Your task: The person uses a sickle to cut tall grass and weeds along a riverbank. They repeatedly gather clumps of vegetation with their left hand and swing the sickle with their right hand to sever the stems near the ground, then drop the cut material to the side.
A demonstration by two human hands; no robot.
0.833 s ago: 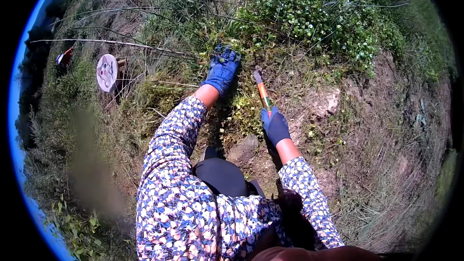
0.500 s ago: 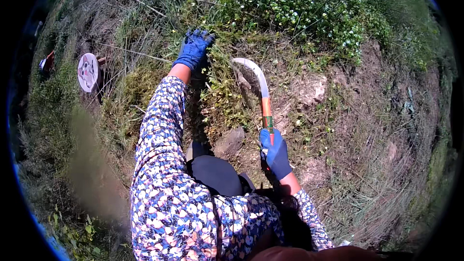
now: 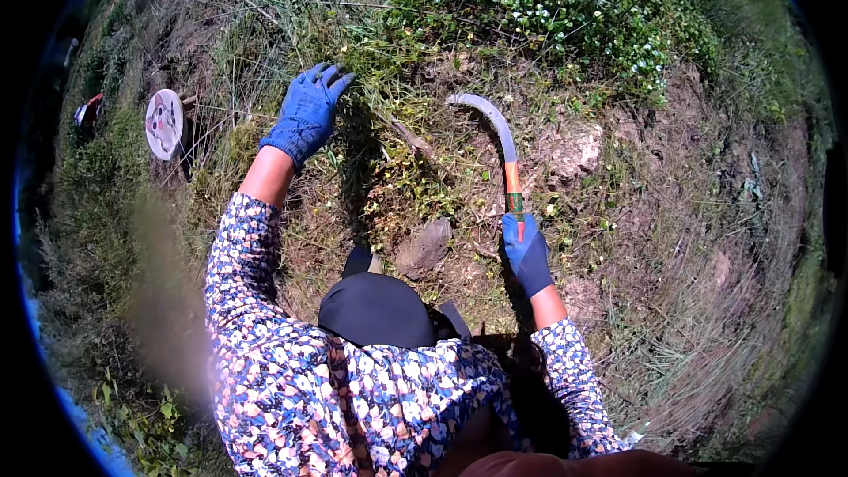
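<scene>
Blue-gloved right hand (image 3: 526,252) grips one sickle (image 3: 507,139); left of it, one left hand (image 3: 306,113) (fingers outstretched), one stone (image 3: 425,247), one stool (image 3: 164,125).

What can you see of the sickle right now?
The sickle has a curved, grey, metal-looking blade and an orange handle with green and red sections. The gloved right hand grips the handle's lower part. The blade extends away from the person, its tip curving left; whether it touches the ground is unclear.
</scene>
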